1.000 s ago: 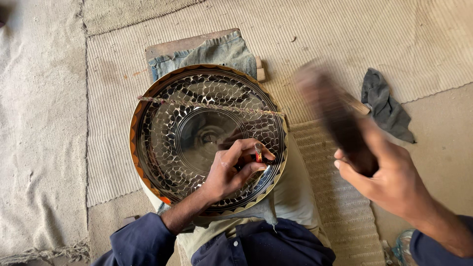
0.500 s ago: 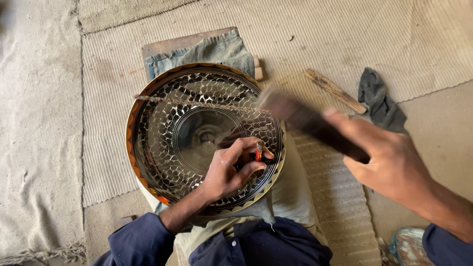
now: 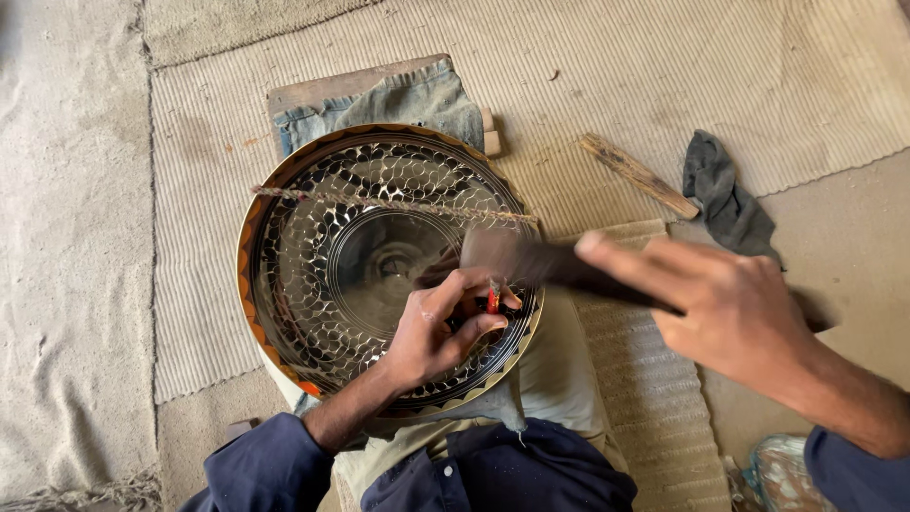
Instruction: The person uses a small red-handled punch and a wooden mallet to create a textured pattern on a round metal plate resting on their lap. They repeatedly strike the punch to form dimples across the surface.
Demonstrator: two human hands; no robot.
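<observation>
A large round metal plate [image 3: 313, 246] with a shiny scale-like engraved pattern and an orange rim rests on my lap. My left hand [image 3: 441, 332] lies on its lower right part and pinches a small red-tipped punch [image 3: 493, 296] upright against the surface. My right hand [image 3: 730, 313] grips a dark hammer [image 3: 550, 265], whose blurred head is just above the punch. A twisted cord [image 3: 379, 202] stretches across the upper part of the plate.
A wooden stick [image 3: 640, 175] and a dark grey rag [image 3: 725, 199] lie on the woven mat [image 3: 664, 76] to the right. A folded piece of denim on a wooden block [image 3: 398, 95] sits behind the plate. Bare ground runs along the left.
My right hand has swung the hammer down and to the left, from raised at the right to just over the punch. My left hand has stayed on the plate.
</observation>
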